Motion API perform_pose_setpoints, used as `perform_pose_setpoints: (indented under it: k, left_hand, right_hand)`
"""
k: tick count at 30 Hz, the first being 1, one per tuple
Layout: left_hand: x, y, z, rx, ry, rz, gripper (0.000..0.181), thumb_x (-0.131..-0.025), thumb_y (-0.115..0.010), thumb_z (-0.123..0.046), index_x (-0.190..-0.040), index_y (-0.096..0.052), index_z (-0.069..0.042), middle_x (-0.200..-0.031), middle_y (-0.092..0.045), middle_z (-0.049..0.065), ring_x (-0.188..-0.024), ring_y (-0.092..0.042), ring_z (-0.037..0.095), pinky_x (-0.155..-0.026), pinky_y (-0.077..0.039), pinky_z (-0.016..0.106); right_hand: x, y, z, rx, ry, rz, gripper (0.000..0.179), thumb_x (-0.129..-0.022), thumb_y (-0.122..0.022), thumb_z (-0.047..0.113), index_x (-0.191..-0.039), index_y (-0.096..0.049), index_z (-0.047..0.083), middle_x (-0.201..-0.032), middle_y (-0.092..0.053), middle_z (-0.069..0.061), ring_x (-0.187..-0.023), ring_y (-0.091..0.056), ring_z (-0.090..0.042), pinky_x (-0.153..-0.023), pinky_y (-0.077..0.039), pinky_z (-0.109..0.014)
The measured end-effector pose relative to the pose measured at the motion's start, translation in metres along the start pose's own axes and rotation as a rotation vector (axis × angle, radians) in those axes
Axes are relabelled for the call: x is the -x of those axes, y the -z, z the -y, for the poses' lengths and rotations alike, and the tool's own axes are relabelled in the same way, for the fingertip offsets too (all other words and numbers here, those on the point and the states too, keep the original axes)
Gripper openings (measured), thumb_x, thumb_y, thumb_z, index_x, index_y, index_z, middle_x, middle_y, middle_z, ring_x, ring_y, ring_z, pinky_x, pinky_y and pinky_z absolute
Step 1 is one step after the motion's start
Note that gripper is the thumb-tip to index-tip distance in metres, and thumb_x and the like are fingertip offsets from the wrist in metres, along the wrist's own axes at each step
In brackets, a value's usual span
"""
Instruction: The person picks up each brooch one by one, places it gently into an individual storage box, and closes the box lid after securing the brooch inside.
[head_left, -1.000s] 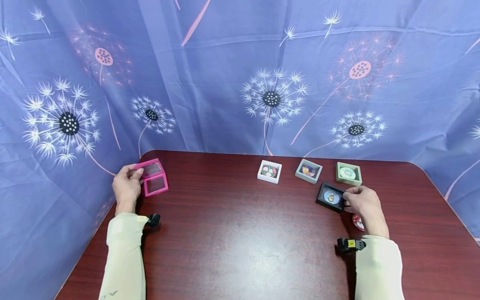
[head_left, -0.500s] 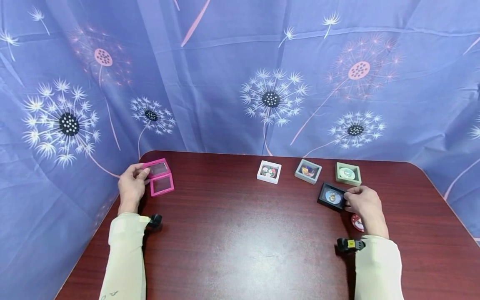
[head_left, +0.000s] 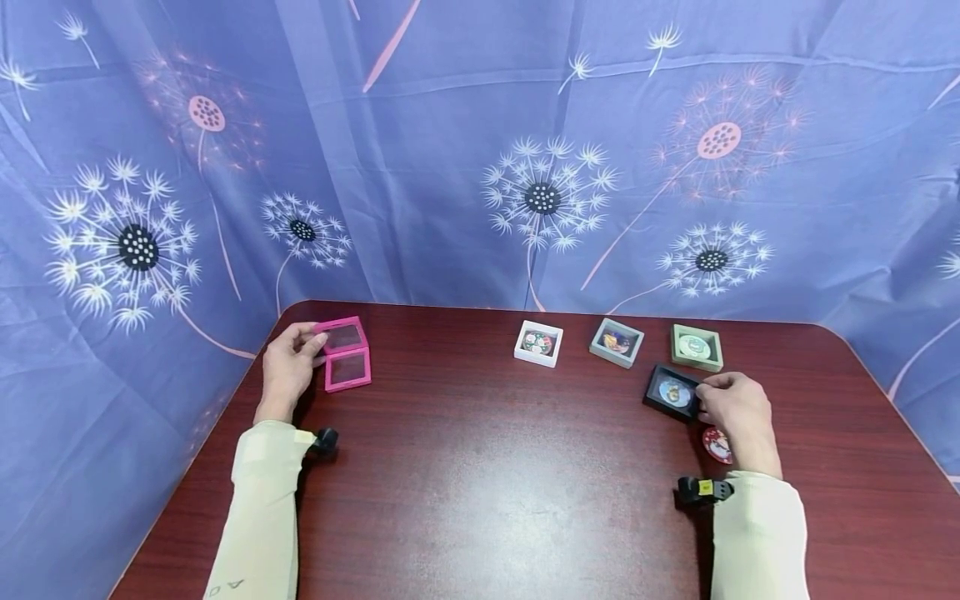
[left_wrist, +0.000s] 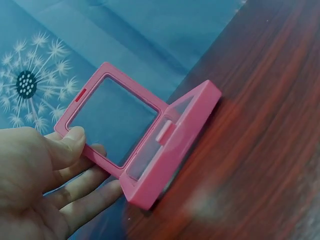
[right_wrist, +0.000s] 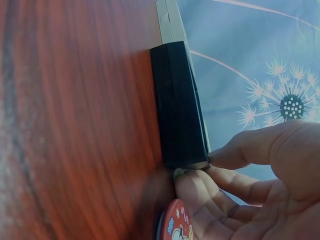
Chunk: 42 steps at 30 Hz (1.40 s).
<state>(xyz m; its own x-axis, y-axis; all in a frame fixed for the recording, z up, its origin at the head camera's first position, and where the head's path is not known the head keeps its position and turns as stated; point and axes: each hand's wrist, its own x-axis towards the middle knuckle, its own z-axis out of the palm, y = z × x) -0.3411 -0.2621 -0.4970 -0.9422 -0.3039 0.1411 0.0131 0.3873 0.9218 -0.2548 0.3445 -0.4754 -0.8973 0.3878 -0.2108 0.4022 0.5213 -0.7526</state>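
At the far left of the table, my left hand (head_left: 288, 367) pinches the edge of a pink display case (head_left: 348, 368). The case stands unfolded at its hinge, and clear film windows with nothing in them show in both halves (left_wrist: 112, 120). On the right, my right hand (head_left: 741, 417) pinches the near right edge of a black display case (head_left: 671, 393) between thumb and fingers. A round blue badge (head_left: 675, 391) shows inside the black case. Partly behind the right hand lies a round red badge (head_left: 717, 445), also visible low in the right wrist view.
Along the back of the dark red wooden table (head_left: 450, 400) sit a white case (head_left: 538, 358), a grey case (head_left: 613, 357) and a green case (head_left: 693, 363), each holding a small round piece. A blue dandelion-print cloth (head_left: 435, 167) hangs behind the table and on its left side.
My left hand has carried the unfolded pink case to the right. My right hand and the black case have shifted slightly to the right.
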Motion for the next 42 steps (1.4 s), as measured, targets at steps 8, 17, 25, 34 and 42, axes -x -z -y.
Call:
perform_pose_setpoints:
  k: [8,17,25,34,42]
  left_hand:
    - [0.004,-0.007,-0.005,-0.033,-0.029,0.063,0.030,-0.107,-0.063,-0.007,-0.135,-0.064,0.006,-0.123,-0.068,0.029,-0.109,-0.069,0.033,-0.080,-0.062,0.023]
    - [0.003,-0.013,-0.005,-0.023,-0.037,0.127,0.028,-0.108,-0.063,-0.007,-0.133,-0.065,0.004,-0.123,-0.069,0.028,-0.109,-0.069,0.028,-0.079,-0.063,0.024]
    - [0.005,-0.017,-0.009,-0.007,-0.038,0.175,0.030,-0.108,-0.062,-0.007,-0.135,-0.064,0.005,-0.124,-0.068,0.029,-0.116,-0.068,0.036,-0.079,-0.063,0.025]
    - [0.006,-0.023,-0.011,0.018,-0.062,0.211,0.030,-0.106,-0.064,-0.006,-0.133,-0.064,0.007,-0.121,-0.068,0.031,-0.115,-0.069,0.037,-0.080,-0.064,0.028]
    - [0.006,-0.029,-0.012,0.051,-0.073,0.232,0.026,-0.106,-0.065,-0.005,-0.129,-0.066,0.008,-0.119,-0.069,0.031,-0.102,-0.073,0.025,-0.078,-0.064,0.030]
  right_hand:
    - [0.002,0.002,0.001,0.016,-0.017,-0.023,0.037,-0.101,-0.057,0.008,-0.125,-0.058,-0.020,-0.090,-0.071,-0.024,-0.062,-0.069,-0.009,-0.058,-0.062,-0.029]
    - [0.003,0.005,-0.001,0.069,-0.021,-0.058,0.038,-0.100,-0.055,0.013,-0.123,-0.061,-0.017,-0.083,-0.073,-0.019,-0.057,-0.068,-0.008,-0.054,-0.055,-0.023]
    - [0.003,0.013,-0.001,0.152,-0.018,-0.042,0.041,-0.101,-0.053,0.019,-0.121,-0.063,-0.015,-0.072,-0.071,-0.003,-0.059,-0.066,-0.008,-0.076,-0.056,-0.041]
    - [0.007,0.020,-0.004,0.158,0.024,-0.015,0.040,-0.098,-0.055,0.017,-0.117,-0.065,-0.017,-0.076,-0.073,-0.007,-0.064,-0.067,-0.010,-0.060,-0.054,-0.024]
    - [0.010,0.028,-0.005,0.274,0.100,0.023,0.034,-0.092,-0.057,0.016,-0.104,-0.072,-0.012,-0.100,-0.070,-0.026,-0.096,-0.062,-0.043,-0.079,-0.054,-0.050]
